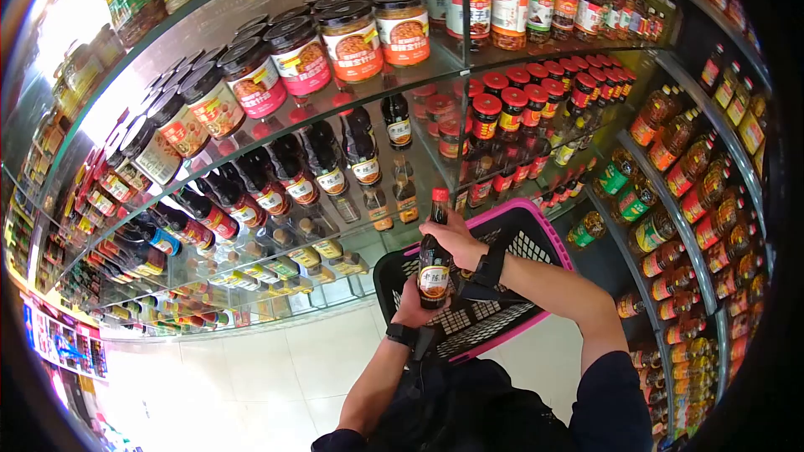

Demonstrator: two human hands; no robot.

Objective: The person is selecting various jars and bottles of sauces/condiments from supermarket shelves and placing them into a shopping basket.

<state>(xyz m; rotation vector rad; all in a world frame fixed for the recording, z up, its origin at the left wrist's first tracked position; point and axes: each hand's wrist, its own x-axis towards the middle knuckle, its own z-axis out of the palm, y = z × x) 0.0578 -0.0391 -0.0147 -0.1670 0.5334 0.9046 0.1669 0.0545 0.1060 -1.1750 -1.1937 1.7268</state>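
Both hands meet on one dark sauce bottle, seen from the head camera. Right hand is curled over the upper part, fingers closed round the neck just under the red cap; left hand is wrapped round the base from below, fingers shut against the glass. It stands upright — a slim dark glass bottle with a pale label bearing dark characters at its belly. It is held above the near rim of a black shopping basket with a pink rim, which hangs beside the person's front. Each wrist wears a dark band. Behind the hands run glass shelves carrying rows of similar dark bottles and, higher up, black-lidded sauce jars.
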